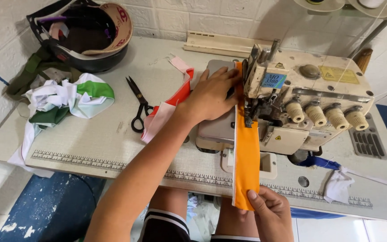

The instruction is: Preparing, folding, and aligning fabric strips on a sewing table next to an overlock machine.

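An orange fabric strip [247, 152] runs from under the presser foot of a cream overlock sewing machine [310, 103] down over the table's front edge. My left hand [213, 94] lies flat on the machine bed, fingers against the strip's far end beside the needle. My right hand [269, 213] pinches the strip's near end below the table edge. Pink and orange-red fabric pieces [169, 107] trail under my left wrist.
Black scissors [137, 105] lie left of the machine. A pile of white and green cloth [68, 101] and a dark helmet [83, 33] sit at the far left. A printed ruler [90, 162] runs along the table front. White cloth scrap [338, 184] lies right.
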